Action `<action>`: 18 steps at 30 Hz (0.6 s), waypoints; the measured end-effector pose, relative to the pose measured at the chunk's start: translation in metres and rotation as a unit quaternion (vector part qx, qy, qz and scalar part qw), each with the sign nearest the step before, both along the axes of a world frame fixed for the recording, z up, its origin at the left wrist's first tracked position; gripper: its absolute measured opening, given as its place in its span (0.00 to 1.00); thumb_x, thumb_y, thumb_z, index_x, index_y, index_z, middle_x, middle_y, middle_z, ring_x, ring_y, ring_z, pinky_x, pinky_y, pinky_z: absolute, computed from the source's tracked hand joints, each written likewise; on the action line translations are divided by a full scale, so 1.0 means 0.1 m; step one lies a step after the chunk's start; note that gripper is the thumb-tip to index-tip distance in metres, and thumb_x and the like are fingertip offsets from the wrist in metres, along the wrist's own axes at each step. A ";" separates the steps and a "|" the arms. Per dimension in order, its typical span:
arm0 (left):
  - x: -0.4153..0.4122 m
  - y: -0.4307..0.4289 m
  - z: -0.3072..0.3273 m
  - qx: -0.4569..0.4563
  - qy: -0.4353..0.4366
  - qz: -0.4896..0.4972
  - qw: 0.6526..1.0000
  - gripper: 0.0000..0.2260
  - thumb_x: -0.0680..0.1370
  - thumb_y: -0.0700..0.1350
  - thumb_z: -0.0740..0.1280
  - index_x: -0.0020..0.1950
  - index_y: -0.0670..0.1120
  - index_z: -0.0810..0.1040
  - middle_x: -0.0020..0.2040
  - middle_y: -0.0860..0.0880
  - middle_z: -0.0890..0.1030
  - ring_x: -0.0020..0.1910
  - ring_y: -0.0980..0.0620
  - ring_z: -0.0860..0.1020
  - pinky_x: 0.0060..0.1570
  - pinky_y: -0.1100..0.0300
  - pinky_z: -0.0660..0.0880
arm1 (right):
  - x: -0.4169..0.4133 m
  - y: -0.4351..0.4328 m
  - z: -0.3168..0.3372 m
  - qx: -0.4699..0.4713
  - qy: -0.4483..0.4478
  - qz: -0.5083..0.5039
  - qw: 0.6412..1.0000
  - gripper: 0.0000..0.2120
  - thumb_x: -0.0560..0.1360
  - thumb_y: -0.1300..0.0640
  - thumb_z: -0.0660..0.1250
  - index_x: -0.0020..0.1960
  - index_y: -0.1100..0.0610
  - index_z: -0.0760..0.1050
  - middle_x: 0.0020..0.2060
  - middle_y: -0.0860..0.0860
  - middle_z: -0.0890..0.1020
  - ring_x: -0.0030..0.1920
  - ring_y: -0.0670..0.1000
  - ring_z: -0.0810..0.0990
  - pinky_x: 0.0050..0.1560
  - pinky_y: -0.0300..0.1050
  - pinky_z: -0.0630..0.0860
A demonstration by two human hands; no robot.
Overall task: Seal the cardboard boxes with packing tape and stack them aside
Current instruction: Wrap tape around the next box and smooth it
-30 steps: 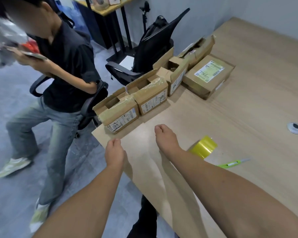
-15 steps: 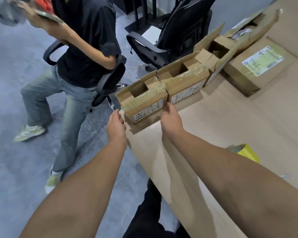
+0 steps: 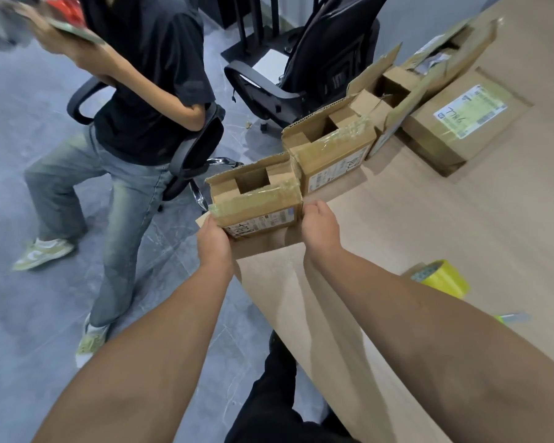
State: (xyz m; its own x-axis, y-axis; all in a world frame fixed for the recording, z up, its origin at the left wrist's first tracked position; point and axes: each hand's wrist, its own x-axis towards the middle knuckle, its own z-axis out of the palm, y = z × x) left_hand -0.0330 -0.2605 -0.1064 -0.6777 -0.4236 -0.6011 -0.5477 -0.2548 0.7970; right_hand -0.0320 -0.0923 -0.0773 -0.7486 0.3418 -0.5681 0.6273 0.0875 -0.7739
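My left hand and right hand clasp the near corners of the small brown cardboard box, open-flapped, at the pale wooden surface's left edge; my fingers seem curled. I should draw it inward squarely, toward the yellow tape roll.

Tape roll half behind forearm, cutter mostly hidden, label on box illegible

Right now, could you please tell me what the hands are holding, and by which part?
Both grip the nearest open cardboard box: the left hand at its lower left corner, the right hand at its right front edge.
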 end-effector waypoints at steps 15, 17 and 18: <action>0.47 0.88 0.45 -0.024 0.053 -0.093 0.994 0.14 0.78 0.50 0.57 0.41 0.55 0.81 0.43 0.49 0.83 0.47 0.48 0.80 0.59 0.42 0.78 | 0.65 0.78 0.44 -0.009 0.060 -0.054 0.997 0.22 0.85 0.46 0.47 0.53 0.53 0.78 0.51 0.52 0.81 0.55 0.54 0.77 0.57 0.49 0.70; 0.54 0.99 0.48 -0.026 0.061 -0.094 0.993 0.14 0.79 0.49 0.57 0.41 0.54 0.80 0.43 0.50 0.82 0.45 0.49 0.79 0.59 0.43 0.78 | 0.74 0.90 0.44 0.026 0.071 -0.034 0.997 0.20 0.85 0.48 0.48 0.45 0.52 0.74 0.48 0.51 0.78 0.53 0.54 0.75 0.53 0.49 0.67; 0.59 1.03 0.48 -0.023 0.064 -0.092 0.993 0.13 0.80 0.48 0.57 0.42 0.53 0.80 0.42 0.49 0.82 0.44 0.50 0.79 0.58 0.45 0.78 | 0.79 0.94 0.44 0.037 0.076 -0.026 0.996 0.19 0.85 0.49 0.48 0.42 0.51 0.71 0.47 0.52 0.77 0.52 0.55 0.74 0.52 0.48 0.66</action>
